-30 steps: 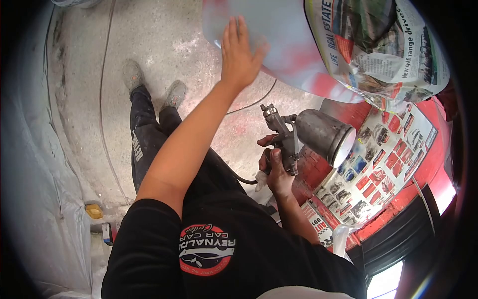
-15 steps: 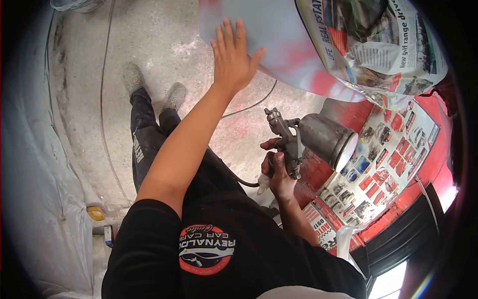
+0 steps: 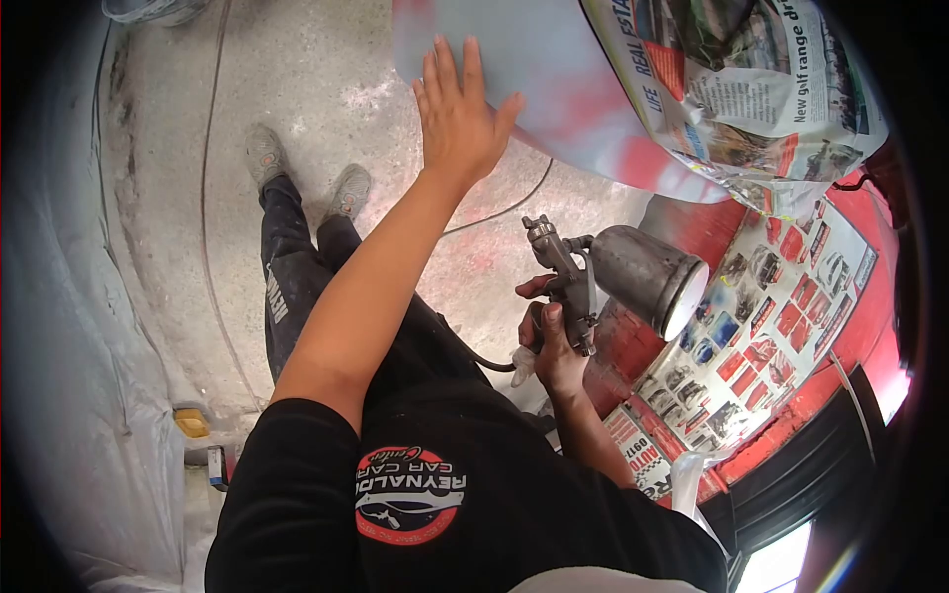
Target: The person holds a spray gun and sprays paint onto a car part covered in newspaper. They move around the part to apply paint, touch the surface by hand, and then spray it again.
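Observation:
My left hand lies with its fingers spread on the lower left edge of a smooth grey panel marked with red patches. It holds nothing. Below and to the right, my right hand is wrapped round the grip of a metal spray gun. A large metal cup is fixed to the gun and points to the right. The gun's nozzle faces up in the view, apart from the panel. A dark hose runs from the grip, where a whitish wrap shows.
Newspaper and clear plastic cover the panel's right side. A printed poster sheet lies on a red surface at the right. Thin cables cross the concrete floor; a yellow object and plastic sheeting are at the left.
My left hand has shifted very slightly left along the panel. My right hand keeps its hold on the spray gun, almost unmoved.

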Tool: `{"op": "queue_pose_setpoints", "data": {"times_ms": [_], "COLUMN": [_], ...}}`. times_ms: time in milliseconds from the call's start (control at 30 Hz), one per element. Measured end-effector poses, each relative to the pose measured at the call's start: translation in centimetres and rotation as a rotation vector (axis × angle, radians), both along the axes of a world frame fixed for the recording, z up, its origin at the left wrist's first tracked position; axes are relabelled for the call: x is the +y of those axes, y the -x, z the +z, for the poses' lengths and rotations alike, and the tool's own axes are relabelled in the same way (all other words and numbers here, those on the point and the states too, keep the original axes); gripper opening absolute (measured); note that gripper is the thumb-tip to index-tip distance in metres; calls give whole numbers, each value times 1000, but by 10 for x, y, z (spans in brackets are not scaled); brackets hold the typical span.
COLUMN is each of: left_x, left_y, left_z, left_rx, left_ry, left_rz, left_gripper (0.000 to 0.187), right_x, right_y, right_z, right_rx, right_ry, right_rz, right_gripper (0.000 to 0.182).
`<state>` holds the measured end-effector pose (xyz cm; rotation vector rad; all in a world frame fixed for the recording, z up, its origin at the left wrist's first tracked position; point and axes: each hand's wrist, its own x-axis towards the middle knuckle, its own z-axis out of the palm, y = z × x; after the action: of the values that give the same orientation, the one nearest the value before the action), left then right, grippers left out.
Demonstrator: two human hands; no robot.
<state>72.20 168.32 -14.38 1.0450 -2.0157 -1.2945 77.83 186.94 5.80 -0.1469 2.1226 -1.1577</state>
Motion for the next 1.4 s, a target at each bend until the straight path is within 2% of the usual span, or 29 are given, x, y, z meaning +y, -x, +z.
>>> {"op": "queue_pose_setpoints", "data": {"times_ms": [200,300,400,500,600,700,1100,1200,1267,1367,1400], "left_x": [-22,-20,-8,-4,-5,-14,-4,-28,-62,-86,-81], "left_y": [9,7,-8,-14,-6,1,-16,0,-7,-18,-12], "left_z": [-10,-10,-7,-5,-10,-16,-8,-43,-49,-44,-44], "left_rx": [-104,4,0,-77,-81,25,-92,-178,41,6,117], "left_ry": [-50,-55,12,43,-27,-5,94,104,-358,-726,-812], "left_rz": [50,37,-50,-64,13,32,-29,139,247,279,342], "left_gripper": [82,79,78,77,81,80,72,68,67,66,69], "right_x": [7,12,13,11,9,10,12,8,13,16,16], "right_y": [1,1,3,3,3,3,3,2,2,2,1], "right_z": [-1,-2,-4,-3,0,1,1,5,3,1,0], "right_rx": [-4,-5,-2,0,-20,-24,-23,-26,-21,-19,-22], "right_ry": [-10,-8,-43,-48,-11,-18,-6,-22,-11,3,8], "right_rz": [1,0,41,55,8,3,19,12,12,-1,-9], "right_gripper": [42,42,54,53,42,41,41,41,41,42,42]}}
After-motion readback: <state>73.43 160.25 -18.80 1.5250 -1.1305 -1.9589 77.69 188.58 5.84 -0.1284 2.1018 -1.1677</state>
